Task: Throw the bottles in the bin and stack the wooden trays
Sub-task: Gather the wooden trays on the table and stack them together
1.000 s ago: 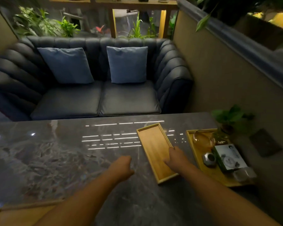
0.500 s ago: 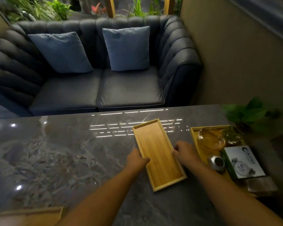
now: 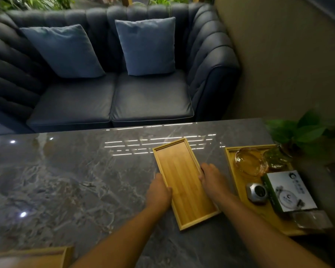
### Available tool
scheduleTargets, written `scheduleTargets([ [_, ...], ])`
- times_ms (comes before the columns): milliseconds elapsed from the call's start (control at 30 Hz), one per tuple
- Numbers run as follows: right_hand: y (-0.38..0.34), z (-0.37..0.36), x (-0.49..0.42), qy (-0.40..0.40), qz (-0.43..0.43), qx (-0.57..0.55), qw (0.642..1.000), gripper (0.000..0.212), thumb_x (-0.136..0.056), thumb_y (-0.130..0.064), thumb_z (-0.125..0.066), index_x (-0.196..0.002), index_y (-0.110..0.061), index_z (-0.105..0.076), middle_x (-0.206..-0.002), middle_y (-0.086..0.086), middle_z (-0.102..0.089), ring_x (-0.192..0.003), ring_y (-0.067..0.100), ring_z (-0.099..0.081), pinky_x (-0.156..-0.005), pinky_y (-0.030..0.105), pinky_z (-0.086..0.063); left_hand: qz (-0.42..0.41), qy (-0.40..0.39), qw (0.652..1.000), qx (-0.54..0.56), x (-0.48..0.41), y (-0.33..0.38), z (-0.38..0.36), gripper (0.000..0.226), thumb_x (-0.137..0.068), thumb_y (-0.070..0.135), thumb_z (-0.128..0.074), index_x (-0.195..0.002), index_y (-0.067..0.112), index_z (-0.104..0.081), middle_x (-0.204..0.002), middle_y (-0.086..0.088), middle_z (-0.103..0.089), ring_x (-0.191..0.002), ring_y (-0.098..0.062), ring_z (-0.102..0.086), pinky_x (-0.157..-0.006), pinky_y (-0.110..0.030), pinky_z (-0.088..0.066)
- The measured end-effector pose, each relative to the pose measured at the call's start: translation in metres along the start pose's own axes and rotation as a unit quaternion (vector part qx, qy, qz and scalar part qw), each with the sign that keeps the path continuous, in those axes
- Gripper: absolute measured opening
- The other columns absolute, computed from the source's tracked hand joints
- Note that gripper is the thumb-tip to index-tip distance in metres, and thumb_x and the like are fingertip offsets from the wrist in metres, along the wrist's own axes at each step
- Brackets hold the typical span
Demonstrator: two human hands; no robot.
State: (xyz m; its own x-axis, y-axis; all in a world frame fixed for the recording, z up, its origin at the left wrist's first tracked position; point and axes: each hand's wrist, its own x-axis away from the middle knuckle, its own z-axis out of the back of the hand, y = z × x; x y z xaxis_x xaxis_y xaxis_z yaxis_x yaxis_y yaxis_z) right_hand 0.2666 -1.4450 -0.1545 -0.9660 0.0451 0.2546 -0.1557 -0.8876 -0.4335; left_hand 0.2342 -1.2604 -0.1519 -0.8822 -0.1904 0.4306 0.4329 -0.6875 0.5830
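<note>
Your left grip [image 3: 159,192] and right grip [image 3: 211,178] close over opposite long rims of the empty wooden tray [image 3: 184,182], likely for a level lift. It lies on the table [image 3: 85,171]; a second tray [image 3: 46,255], well to its near-left, probably awaits stacking.

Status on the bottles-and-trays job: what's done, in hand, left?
Done: no bottles show on the table; the bin is out of view, so unconfirmed. In hand: left hand and right hand grip the long sides of the empty tray. Left: stack it with the second tray at the bottom-left corner; nothing is stacked yet.
</note>
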Motion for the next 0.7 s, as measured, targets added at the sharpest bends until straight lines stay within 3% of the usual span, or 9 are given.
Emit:
scheduleTargets([
  [200, -0.003, 0.022, 0.007, -0.018, -0.015, -0.052, 0.998, 0.012, -0.096, -0.022, -0.051, -0.107, -0.027, -0.050, -0.096, -0.002, -0.063, -0.085, 0.019, -0.062, -0.077, 0.043, -0.056, -0.038, -0.003, 0.999, 0.026, 0.007, 0.013, 0.014, 0.026, -0.091, 0.017, -0.055, -0.115, 0.018, -0.044, -0.109, -0.007, -0.061, -0.098, -0.025, -0.063, -0.085, -0.042, -0.054],
  [333, -0.009, 0.039, 0.020, -0.002, -0.016, -0.164, 0.986, 0.017, -0.096, -0.019, -0.053, -0.111, -0.025, -0.052, -0.097, -0.002, -0.066, -0.086, 0.016, -0.064, -0.073, 0.038, -0.056, -0.059, 0.004, 0.997, 0.056, 0.011, 0.026, 0.037, 0.018, -0.090, 0.015, -0.057, -0.106, 0.015, -0.049, -0.101, -0.007, -0.063, -0.089, -0.021, -0.063, -0.080, -0.041, -0.056],
  [433, -0.017, 0.057, 0.033, -0.004, -0.030, -0.274, 0.961, 0.025, -0.094, -0.018, -0.058, -0.117, -0.026, -0.052, -0.107, -0.003, -0.062, -0.090, 0.010, -0.061, -0.065, 0.027, -0.050, -0.033, -0.006, 0.992, 0.123, 0.019, 0.034, 0.060, 0.017, -0.087, 0.013, -0.062, -0.101, 0.013, -0.050, -0.096, -0.011, -0.063, -0.089, -0.025, -0.064, -0.081, -0.047, -0.057],
  [500, -0.021, 0.069, 0.041, -0.011, -0.036, -0.335, 0.941, 0.032, -0.092, -0.016, -0.060, -0.120, -0.027, -0.052, -0.110, -0.003, -0.061, -0.096, 0.016, -0.062, -0.068, 0.030, -0.052, -0.003, -0.030, 0.978, 0.208, 0.025, 0.039, 0.074, 0.023, -0.086, 0.008, -0.064, -0.104, 0.011, -0.051, -0.100, -0.015, -0.062, -0.092, -0.030, -0.065, -0.082, -0.050, -0.058],
  [633, -0.035, 0.092, 0.058, -0.018, -0.063, -0.443, 0.894, 0.037, -0.091, -0.011, -0.063, -0.124, -0.022, -0.051, -0.110, 0.002, -0.065, -0.096, 0.020, -0.067, -0.065, 0.030, -0.055, -0.013, -0.061, 0.955, 0.288, 0.043, 0.044, 0.100, 0.032, -0.087, 0.006, -0.063, -0.117, 0.009, -0.055, -0.100, -0.012, -0.065, -0.087, -0.023, -0.068, -0.064, -0.030, -0.058],
  [700, -0.044, 0.099, 0.068, -0.025, -0.072, -0.470, 0.880, 0.034, -0.091, -0.012, -0.063, -0.123, -0.019, -0.053, -0.107, 0.001, -0.066, -0.091, 0.017, -0.068, -0.060, 0.026, -0.055, -0.021, -0.069, 0.949, 0.307, 0.051, 0.043, 0.112, 0.032, -0.088, 0.008, -0.063, -0.119, 0.012, -0.055, -0.100, -0.011, -0.066, -0.087, -0.024, -0.069, -0.063, -0.030, -0.059],
])
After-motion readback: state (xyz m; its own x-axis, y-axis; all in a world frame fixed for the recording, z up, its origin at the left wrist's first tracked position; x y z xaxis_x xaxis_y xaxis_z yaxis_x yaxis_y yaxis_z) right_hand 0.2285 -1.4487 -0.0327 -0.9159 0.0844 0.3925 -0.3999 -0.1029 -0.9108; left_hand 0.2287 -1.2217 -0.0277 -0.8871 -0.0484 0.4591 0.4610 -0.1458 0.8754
